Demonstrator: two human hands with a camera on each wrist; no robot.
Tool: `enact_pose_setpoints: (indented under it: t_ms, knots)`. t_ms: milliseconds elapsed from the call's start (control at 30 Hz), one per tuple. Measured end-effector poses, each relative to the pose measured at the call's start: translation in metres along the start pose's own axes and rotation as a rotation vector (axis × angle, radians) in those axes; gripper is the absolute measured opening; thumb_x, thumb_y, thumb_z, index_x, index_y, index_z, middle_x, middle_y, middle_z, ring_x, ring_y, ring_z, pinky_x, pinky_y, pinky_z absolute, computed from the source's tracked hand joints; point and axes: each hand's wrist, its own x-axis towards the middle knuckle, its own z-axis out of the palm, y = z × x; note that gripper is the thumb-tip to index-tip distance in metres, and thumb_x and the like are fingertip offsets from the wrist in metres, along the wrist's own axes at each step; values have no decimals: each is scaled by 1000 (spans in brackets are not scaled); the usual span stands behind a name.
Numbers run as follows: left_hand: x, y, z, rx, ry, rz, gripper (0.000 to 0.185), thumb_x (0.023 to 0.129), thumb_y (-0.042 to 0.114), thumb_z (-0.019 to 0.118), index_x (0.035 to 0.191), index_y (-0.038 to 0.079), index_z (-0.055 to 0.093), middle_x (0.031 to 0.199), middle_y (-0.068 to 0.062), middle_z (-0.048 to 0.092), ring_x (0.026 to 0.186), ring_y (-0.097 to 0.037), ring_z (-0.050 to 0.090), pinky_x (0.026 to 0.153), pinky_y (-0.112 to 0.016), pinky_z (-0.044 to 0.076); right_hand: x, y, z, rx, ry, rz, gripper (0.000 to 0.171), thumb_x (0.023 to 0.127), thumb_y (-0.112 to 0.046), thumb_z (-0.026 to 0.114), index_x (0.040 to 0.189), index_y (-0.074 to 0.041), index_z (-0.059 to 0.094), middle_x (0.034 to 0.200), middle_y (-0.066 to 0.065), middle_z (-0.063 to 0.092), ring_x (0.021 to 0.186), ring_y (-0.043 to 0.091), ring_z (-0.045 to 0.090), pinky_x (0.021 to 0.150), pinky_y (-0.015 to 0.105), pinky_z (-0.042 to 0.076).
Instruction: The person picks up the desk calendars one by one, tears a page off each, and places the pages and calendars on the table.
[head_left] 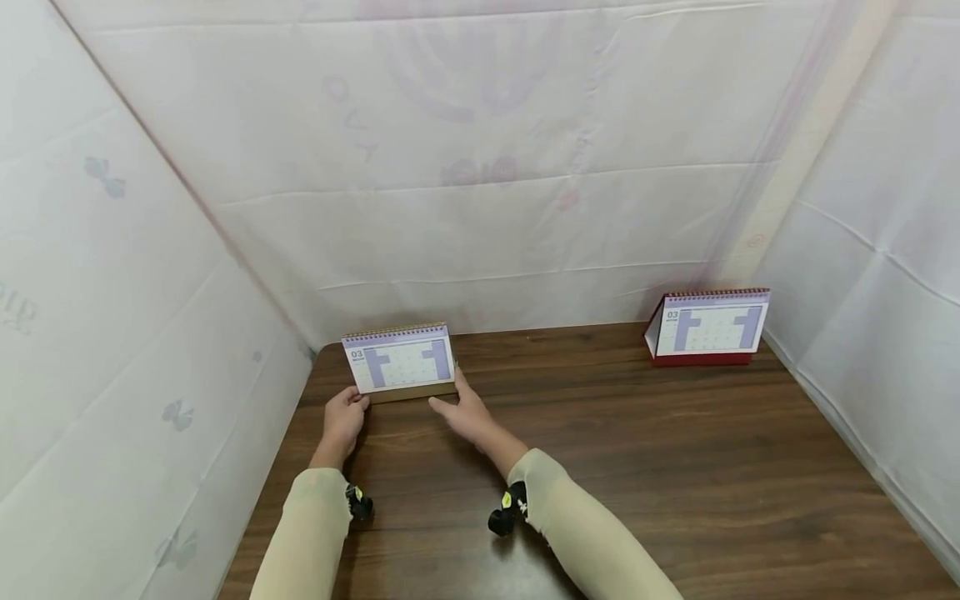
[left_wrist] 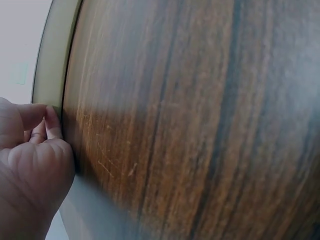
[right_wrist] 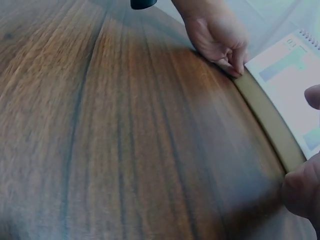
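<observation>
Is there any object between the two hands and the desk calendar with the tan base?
Nothing visible does. The left hand touches the left end of the tan-based calendar, and the right hand is at its right end. The wooden table around them is bare; the red-based calendar stands far to the right.

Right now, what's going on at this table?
A person has both hands on the gold-based desk calendar at the far left of the wooden table. The left hand touches its left corner, fingers curled; the right hand rests against its right end. A red-based desk calendar stands untouched at the far right.
</observation>
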Motion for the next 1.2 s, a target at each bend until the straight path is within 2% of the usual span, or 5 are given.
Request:
enact_pose_setpoints:
  t_ms: [133,367,567,900,1200]
  knots:
    - [1,0,1,5,6,0,36,108,4,52,139,-12,58,133,-27,61,116,-21,53,78,-5,40,1,6,3,32,6,11,92,105,-40,65,174,-20,7,182,5,11,168,35,15,135,59,16]
    - [2,0,1,-14,-2,-8,36,108,4,52,140,-12,57,132,-25,59,118,-21,51,79,-5,40,1,15,4,18,8,-81,94,104,-38,67,173,-16,7,182,9,9,169,34,10,136,59,13]
    - [2,1,1,-3,-5,-15,36,109,5,53,141,-11,57,132,-24,60,118,-22,52,79,-7,40,-2,18,4,20,-2,-96,93,105,-36,66,173,-14,6,182,10,7,169,34,8,136,60,13]
    - [-3,0,-1,-36,3,-27,39,110,6,52,146,-10,54,143,-29,56,129,-28,50,79,-3,38,-7,20,4,-75,-61,-140,96,107,-37,63,173,-16,-3,182,12,-2,170,32,2,136,59,14]
    - [-3,-2,1,-26,-3,-24,42,111,8,52,149,-10,52,148,-30,54,133,-29,49,84,-7,38,-9,24,6,-118,-38,-191,98,106,-35,64,172,-13,-5,182,15,-3,170,35,-1,136,61,13]
